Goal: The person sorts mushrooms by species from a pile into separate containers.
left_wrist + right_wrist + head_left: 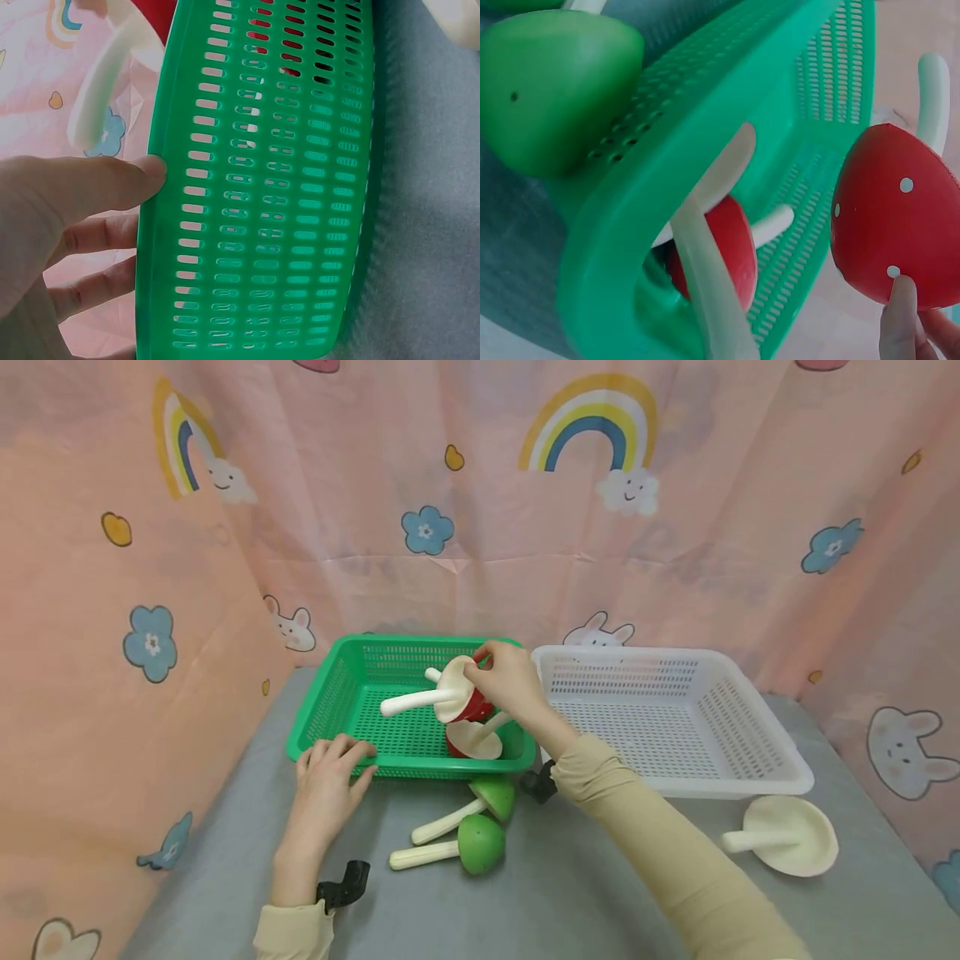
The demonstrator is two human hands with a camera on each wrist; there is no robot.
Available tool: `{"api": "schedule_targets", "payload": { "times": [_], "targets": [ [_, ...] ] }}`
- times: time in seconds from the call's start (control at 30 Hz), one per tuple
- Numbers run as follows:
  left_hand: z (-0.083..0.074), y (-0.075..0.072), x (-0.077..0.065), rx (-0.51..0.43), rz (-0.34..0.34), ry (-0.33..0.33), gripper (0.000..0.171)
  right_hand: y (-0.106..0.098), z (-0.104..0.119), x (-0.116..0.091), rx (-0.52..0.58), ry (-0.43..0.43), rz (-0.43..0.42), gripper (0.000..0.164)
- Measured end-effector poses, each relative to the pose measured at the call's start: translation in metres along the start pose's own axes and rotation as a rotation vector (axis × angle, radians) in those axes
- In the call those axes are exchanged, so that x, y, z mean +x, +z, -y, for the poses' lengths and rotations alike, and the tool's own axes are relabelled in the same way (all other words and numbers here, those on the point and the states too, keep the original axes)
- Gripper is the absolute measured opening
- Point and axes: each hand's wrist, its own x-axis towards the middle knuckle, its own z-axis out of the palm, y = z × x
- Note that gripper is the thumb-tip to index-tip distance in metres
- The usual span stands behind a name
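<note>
My right hand [513, 681] pinches the edge of a red toy mushroom [453, 693] with white spots, holding it above the green basket [442, 767]. Its white stem points left in the head view; the spotted red cap [900, 217] fills the right side of the right wrist view. Below it, other red mushrooms [474, 742] with pale stems lie at the basket's right end, partly hidden. My left hand [327, 785] grips the basket's front rim near the left corner; in the left wrist view the thumb [120, 184] presses the rim, fingers behind it.
Two green-capped toy mushrooms [480, 843] lie on the grey tabletop [570, 893] before the green basket. A white basket [675, 787] stands to its right. Near that basket's front right corner, a cream mushroom [802, 835] lies underside up. A pink patterned curtain [480, 593] hangs behind.
</note>
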Motion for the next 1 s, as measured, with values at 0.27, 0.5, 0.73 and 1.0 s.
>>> {"api": "schedule_targets", "payload": {
  "times": [0.27,0.5,0.73,1.0],
  "targets": [
    [0.001,0.0,0.001,0.007,0.004,-0.012,0.016,0.03,0.012,0.002,-0.046,0.023,0.05,0.023],
    [0.001,0.002,0.001,0.007,0.003,-0.013,0.015,0.052,0.013,-0.003,-0.1,0.018,0.071,0.022],
    [0.002,0.003,0.001,-0.001,-0.013,-0.006,0.015,0.064,0.015,-0.011,-0.148,-0.035,0.127,0.029],
    [0.001,0.002,0.001,0.006,-0.004,-0.011,0.015,0.073,0.013,-0.016,-0.167,-0.038,0.191,0.032]
  ]
}}
